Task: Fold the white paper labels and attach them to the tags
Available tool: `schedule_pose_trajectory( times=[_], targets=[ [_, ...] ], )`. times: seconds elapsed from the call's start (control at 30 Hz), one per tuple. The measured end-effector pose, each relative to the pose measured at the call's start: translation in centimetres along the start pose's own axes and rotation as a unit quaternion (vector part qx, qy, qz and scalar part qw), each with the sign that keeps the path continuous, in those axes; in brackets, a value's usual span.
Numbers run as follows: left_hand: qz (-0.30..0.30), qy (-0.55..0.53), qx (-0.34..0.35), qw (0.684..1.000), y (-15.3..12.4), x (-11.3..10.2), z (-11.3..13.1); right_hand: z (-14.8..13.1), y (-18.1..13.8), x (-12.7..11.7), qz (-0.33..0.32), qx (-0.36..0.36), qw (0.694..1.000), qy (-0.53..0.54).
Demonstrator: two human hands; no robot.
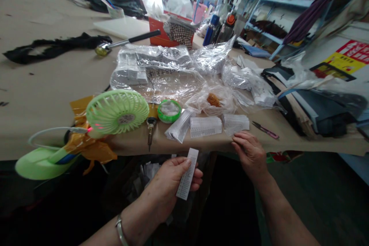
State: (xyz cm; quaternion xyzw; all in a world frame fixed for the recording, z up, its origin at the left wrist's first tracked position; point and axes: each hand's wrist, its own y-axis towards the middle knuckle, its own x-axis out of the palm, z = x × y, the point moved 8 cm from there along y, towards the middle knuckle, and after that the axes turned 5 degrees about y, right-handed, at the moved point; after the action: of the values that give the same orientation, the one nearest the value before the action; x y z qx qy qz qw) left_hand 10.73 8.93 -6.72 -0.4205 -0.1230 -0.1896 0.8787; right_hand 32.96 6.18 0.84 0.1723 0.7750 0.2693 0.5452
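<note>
My left hand (175, 178) is closed around a narrow white label strip (187, 175) with printed text, tilted in front of the table edge. At the edge, the fingertips of my right hand (250, 153) pinch the lower corner of a label at the right-hand fanned pile of labels (236, 121). Left of that pile lies a longer row of overlapping labels (205, 126). Another slanted bundle of labels (180, 126) is beside it. Pink-handled snips (265, 130) lie just right of my right hand.
A green fan (117, 112) with orange tape stands at the table's left edge. Near it are a soldering-iron-like tool (150, 132) and a green round tub (169, 111). Behind are a clear bag with orange bits (213, 100), bagged label stacks (155, 55) and bottles (211, 30).
</note>
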Motion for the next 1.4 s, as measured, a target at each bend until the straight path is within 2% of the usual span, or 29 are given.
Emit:
schedule_pose_trajectory(
  times=[0.13,0.27,0.5,0.73,0.83,0.9,1.0,1.1,1.13,1.23,1.3,1.4],
  targets=[
    [-0.006,0.004,-0.003,1.000,-0.1,-0.1,-0.2,0.8,1.7,-0.2,-0.048,0.050,0.997,0.035],
    [-0.015,-0.003,-0.002,1.000,-0.1,-0.4,-0.6,0.3,2.8,0.7,-0.126,0.025,0.991,-0.027],
    [-0.004,-0.011,-0.003,1.000,-0.2,-0.9,-0.6,0.9,2.9,0.4,-0.114,0.013,0.993,-0.022],
    [-0.008,-0.014,-0.004,1.000,-0.1,-0.9,-1.1,-1.2,4.9,1.6,-0.205,-0.104,0.961,-0.153],
    [-0.016,-0.014,0.005,1.000,-0.1,-0.8,-1.3,-1.5,5.2,2.0,-0.211,-0.118,0.952,-0.188],
    [-0.016,-0.011,0.007,1.000,-0.2,-0.8,-1.2,-1.3,5.0,1.6,-0.198,-0.109,0.960,-0.167],
    [-0.011,0.001,0.005,1.000,-0.5,-0.8,-1.1,-1.7,4.2,-0.3,-0.110,-0.066,0.988,-0.084],
    [-0.016,0.008,0.010,1.000,-0.6,-0.8,-1.0,-4.4,2.5,-2.6,0.028,-0.023,0.999,-0.008],
    [-0.018,0.004,0.010,1.000,-0.6,-0.8,-1.0,-5.9,1.9,-2.5,0.040,-0.020,0.999,0.022],
    [-0.033,-0.035,0.026,0.998,-0.8,-0.5,-0.9,-11.9,0.3,-0.1,-0.008,-0.074,0.989,0.129],
    [-0.042,-0.072,0.055,0.995,-1.0,-0.5,-0.4,-15.1,-0.5,2.0,-0.042,-0.119,0.980,0.154],
    [-0.028,-0.112,0.089,0.989,-1.3,-1.1,0.1,-16.9,-1.2,4.6,-0.061,-0.142,0.976,0.156]
  ],
)
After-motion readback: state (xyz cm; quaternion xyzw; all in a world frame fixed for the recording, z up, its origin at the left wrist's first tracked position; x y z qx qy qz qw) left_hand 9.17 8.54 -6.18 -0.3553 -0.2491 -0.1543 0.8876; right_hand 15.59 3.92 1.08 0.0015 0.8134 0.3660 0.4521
